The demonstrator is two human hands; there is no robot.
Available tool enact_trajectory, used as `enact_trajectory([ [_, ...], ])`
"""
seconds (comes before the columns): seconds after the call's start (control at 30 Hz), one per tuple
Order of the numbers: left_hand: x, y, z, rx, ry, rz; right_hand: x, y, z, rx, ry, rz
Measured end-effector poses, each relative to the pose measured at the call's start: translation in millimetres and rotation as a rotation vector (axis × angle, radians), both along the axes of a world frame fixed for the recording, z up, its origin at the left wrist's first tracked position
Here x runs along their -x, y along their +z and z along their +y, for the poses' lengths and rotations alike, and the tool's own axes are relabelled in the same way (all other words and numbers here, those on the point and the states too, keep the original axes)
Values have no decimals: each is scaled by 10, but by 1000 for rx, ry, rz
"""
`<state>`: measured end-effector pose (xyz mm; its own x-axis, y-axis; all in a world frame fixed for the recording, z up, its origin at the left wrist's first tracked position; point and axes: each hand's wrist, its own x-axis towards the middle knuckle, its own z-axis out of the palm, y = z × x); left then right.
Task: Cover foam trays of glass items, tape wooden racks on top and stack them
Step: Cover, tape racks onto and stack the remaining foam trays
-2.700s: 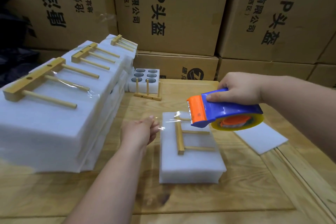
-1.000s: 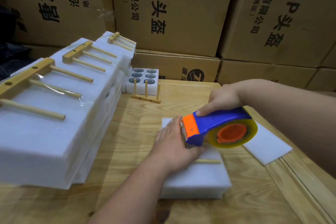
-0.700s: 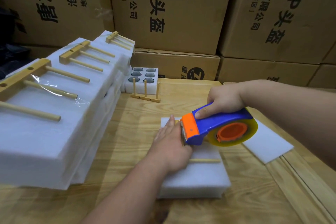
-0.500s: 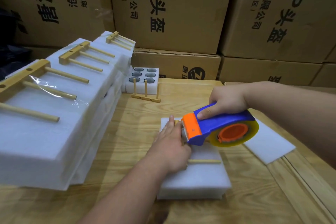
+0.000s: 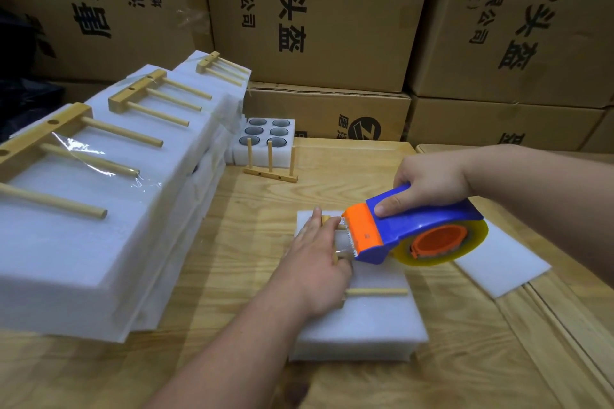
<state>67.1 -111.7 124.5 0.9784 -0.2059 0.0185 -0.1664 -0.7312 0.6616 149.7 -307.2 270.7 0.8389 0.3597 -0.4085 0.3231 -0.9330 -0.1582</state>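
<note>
Item: covered foam tray [image 5: 362, 325] with wooden rack [image 5: 377, 291] — near bench's front edge, taping in progress.

Left hand [image 5: 317, 262] flat, pressing tape onto rack; right hand [image 5: 428, 181] grips tape dispenser [image 5: 408, 229]. Risk — a hard tear could shift the rack or lift the tape.

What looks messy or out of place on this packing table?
Nothing is spilled or broken. Two things stand out: the stack of covered trays at left is uneven, its layers shifted rather than flush, and one foam tray at the back sits open, its glass items uncovered, with a loose wooden rack standing upright before it.
</note>
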Motion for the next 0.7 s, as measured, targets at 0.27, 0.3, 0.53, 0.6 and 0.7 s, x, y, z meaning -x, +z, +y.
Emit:
enact_trajectory([
  [0.27, -3, -37, 5, -14, 9, -4, -2, -11, -315, -32, -51, 17],
  [0.3, -5, -43, 7, -14, 8, 0, 4, -8, -352, -38, -55, 21],
  [0.53, -18, -59, 23, -32, -11, 25, 50, 8, -515, -73, -104, 29],
  [0.6, -18, -64, 31, -31, -15, 29, 51, -2, -563, -85, -109, 30],
  [0.7, -22, -71, 40, -34, -24, 34, 64, 2, -699, -106, -137, 26],
])
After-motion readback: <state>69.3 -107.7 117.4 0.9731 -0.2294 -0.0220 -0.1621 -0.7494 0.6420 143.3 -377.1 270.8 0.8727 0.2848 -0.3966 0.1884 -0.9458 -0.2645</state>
